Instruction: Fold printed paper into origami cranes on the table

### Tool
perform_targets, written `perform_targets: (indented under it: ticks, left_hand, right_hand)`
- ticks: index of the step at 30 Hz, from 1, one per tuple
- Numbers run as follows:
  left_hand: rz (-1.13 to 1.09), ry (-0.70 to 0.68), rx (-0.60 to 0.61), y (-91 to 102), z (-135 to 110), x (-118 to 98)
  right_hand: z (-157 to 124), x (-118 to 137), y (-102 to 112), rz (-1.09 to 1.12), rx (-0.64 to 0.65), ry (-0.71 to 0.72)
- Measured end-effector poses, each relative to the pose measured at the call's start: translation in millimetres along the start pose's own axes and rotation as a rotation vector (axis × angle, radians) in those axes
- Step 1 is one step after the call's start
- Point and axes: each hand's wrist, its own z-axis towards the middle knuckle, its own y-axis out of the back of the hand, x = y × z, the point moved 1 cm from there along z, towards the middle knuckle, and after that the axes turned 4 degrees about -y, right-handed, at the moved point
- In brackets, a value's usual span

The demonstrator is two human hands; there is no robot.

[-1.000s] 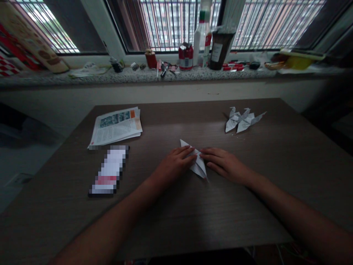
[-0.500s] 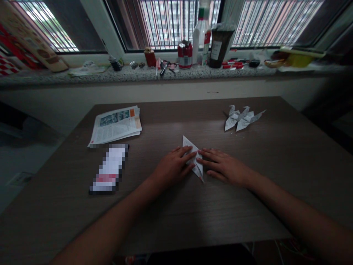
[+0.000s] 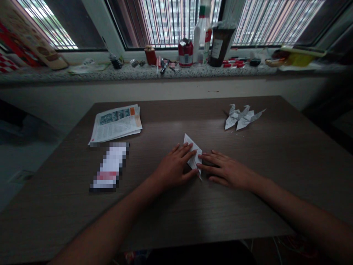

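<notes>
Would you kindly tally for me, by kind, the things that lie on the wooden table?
On the table:
Folded paper pressed under the left hand and right hand: 1
Cluster of finished paper folds, pieces too small to separate: 1
Printed booklet: 1
Pixelated flat item: 1
Total: 4

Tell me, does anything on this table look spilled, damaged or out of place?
Nothing stands out. The left hand and right hand press a folded paper flat on the table. The paper figures and magazine lie tidy, and nothing is spilled.
</notes>
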Motion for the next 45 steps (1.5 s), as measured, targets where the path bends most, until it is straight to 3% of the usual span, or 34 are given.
perform_targets:
  ticks: [22,34,40,45]
  left_hand:
    - [0.018,-0.024,0.013,-1.2,-2,0]
    - [0.180,0.070,-0.048,13.2,4,-6]
    - [0.090,0.038,-0.119,9.1,4,-3]
    - [-0.126,0.070,-0.135,11.3,7,-2]
  right_hand:
    - [-7,8,1,0.069,-0.072,-0.029]
    - [6,12,11,0.220,-0.266,-0.360]
    - [8,4,7,0.273,-0.257,-0.419]
    - [10,-1,13,0.373,-0.260,-0.472]
